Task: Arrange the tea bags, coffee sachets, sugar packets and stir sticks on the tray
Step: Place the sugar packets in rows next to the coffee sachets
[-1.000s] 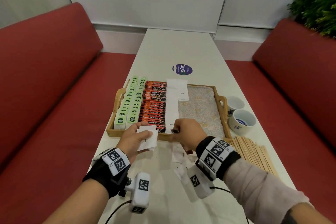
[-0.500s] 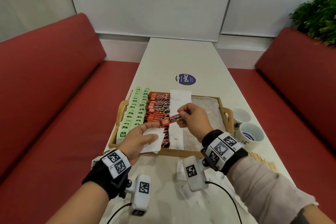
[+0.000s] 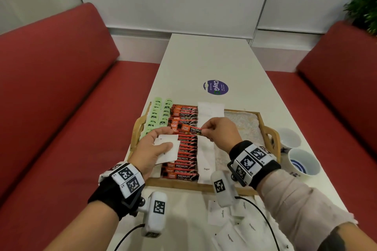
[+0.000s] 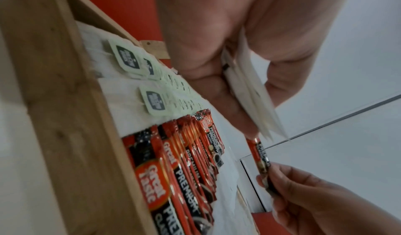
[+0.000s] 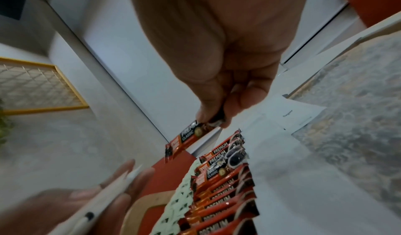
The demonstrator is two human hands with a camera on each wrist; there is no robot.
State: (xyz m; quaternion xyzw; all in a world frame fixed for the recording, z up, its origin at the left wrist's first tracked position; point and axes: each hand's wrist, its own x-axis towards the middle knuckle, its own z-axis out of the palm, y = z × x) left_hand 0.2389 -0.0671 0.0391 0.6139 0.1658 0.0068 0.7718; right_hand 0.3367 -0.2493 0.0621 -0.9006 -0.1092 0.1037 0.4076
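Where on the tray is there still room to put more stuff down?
The right part of the tray is bare: its patterned liner shows between the white sugar packets and the right rim. The left is crowded: green tea bags, then coffee sachets, packed in rows. Loose sugar packets also clutter the table in front of the tray.

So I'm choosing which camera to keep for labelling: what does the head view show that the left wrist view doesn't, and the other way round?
Only the head view shows the two cups, the loose sugar packets on the table, and the tray's bare right side. Only the left wrist view shows the left hand pinching several white packets edge-on. Both show the right hand holding one coffee sachet above the coffee row and tea bags.
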